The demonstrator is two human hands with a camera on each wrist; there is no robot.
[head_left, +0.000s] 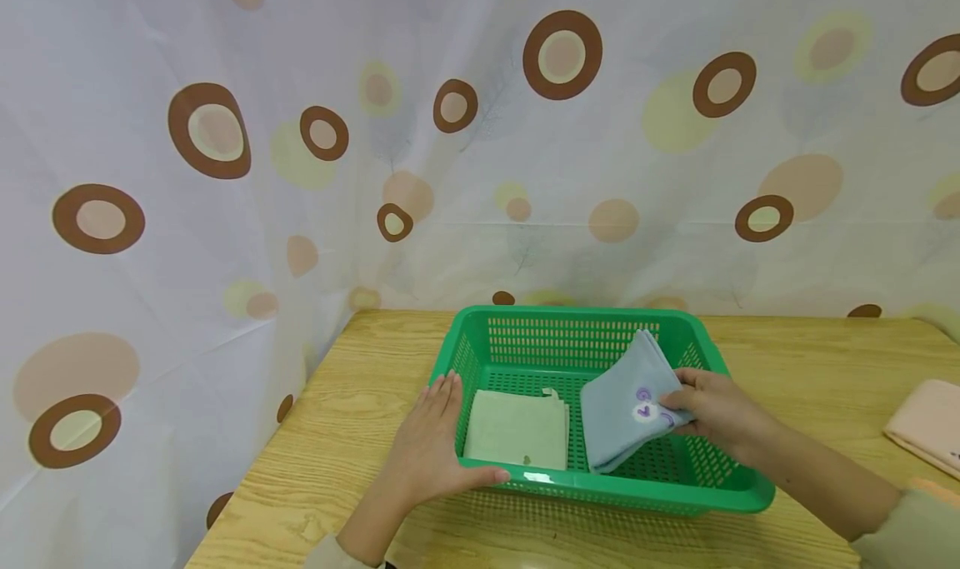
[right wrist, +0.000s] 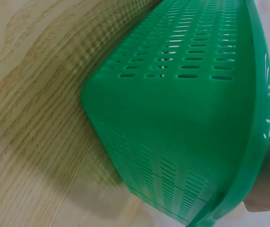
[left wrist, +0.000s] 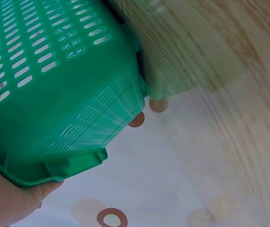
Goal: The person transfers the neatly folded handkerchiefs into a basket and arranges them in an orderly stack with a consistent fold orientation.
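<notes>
My right hand [head_left: 720, 406] pinches the blue folded cloth [head_left: 618, 402] by its 4 o'clock edge, cloth tilted up at 3 o'clock inside the green basket [head_left: 570, 481], can't tell if its lower edge touches the bottom. My left hand [head_left: 431, 452] grips nothing, fingers extended on the basket rim at 8 o'clock, thumb along the front. Pale green folded cloth [head_left: 517, 427] lies flat in the basket at 8 o'clock; pink cloth [head_left: 930, 427] on the bench [head_left: 360, 402], 3 o'clock of the basket.

Wood-grain tbl [head_left: 352, 377]; brn-ringed white sheet [head_left: 480, 173] w/ pale dots behind & on L.
</notes>
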